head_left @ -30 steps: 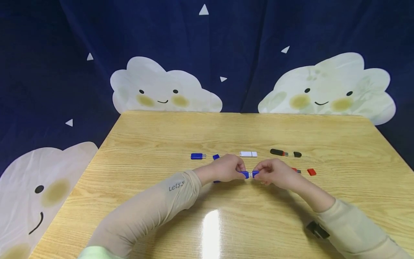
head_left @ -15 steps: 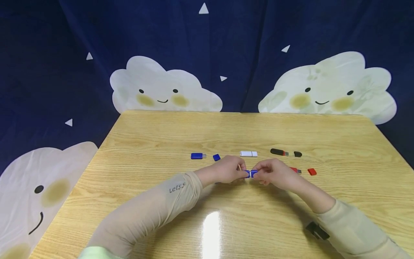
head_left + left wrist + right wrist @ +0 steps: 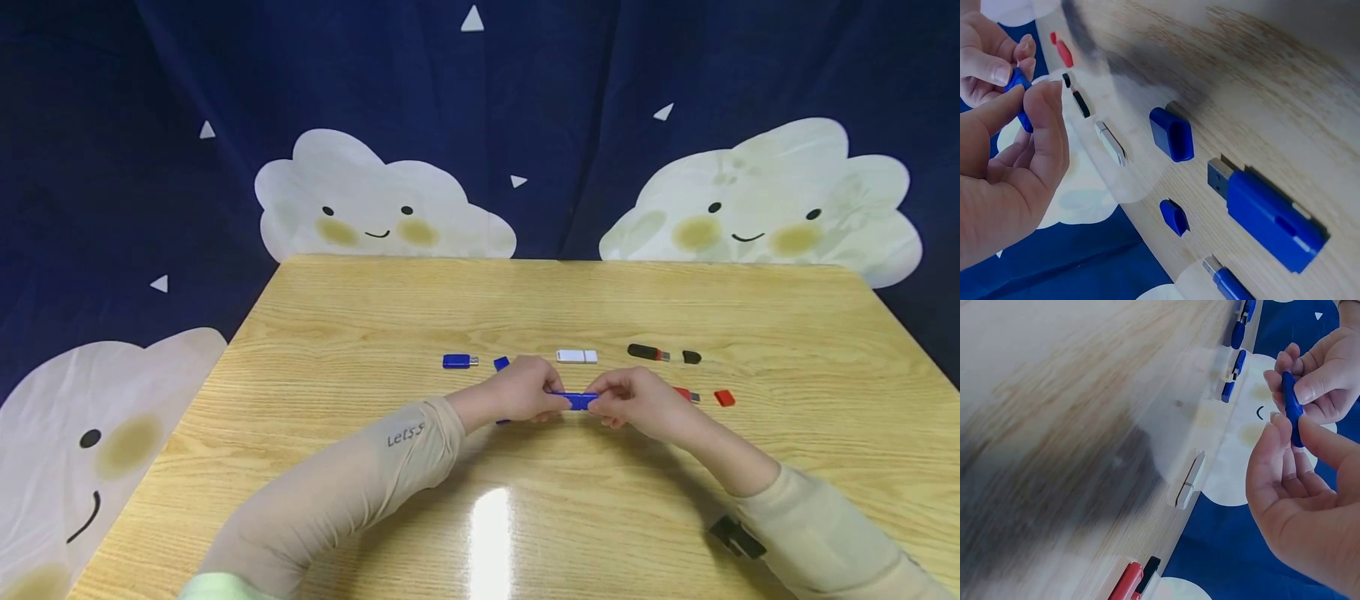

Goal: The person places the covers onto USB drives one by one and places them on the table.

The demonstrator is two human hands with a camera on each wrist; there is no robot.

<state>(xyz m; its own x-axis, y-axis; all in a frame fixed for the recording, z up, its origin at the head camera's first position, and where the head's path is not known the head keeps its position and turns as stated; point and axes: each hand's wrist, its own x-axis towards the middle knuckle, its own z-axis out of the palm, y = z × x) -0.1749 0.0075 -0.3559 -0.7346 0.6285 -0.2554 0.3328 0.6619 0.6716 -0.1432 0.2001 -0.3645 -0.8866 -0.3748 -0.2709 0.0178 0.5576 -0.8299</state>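
Note:
A blue USB stick [image 3: 580,402] is held above the table between both hands, its cap and body meeting with no metal plug showing. My left hand [image 3: 523,390] pinches its left end between thumb and fingers; the right hand [image 3: 639,402] pinches the other end. In the left wrist view, a second blue USB stick [image 3: 1272,215] lies uncapped beside its blue cap [image 3: 1171,134]; the left arm mostly hides this pair from the head camera. Farther back, a third blue USB stick [image 3: 456,362] with bare plug lies left of its cap [image 3: 502,364].
On the wooden table [image 3: 420,300], behind the hands, lies a capped white USB stick [image 3: 576,357]. A black USB stick [image 3: 645,352] and its cap [image 3: 692,357] are right of it. Partly behind the right hand are a red USB stick [image 3: 686,394] and red cap [image 3: 724,398].
The gap between the held stick's two blue parts has closed, and its metal plug has gone out of sight inside the cap. Both hands stay in nearly the same place.

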